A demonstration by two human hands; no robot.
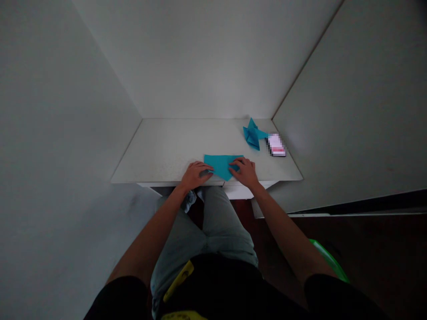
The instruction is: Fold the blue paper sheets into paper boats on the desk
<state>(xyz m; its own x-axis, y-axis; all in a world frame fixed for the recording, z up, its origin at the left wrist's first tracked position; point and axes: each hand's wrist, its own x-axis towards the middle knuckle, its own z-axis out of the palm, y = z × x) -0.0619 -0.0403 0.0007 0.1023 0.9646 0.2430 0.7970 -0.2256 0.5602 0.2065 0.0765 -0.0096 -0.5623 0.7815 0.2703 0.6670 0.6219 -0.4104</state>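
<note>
Just below the frame's middle, the blue paper (221, 166) lies on the worktop (180, 140) between the left hand (197, 174) and the right hand (245, 171), its long edge running left to right, point downward. Both touch it at opposite ends, neither nearer; whether they pinch it, I cannot tell.

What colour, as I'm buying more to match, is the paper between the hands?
The paper is turquoise blue; it shows best in the head view.
</note>
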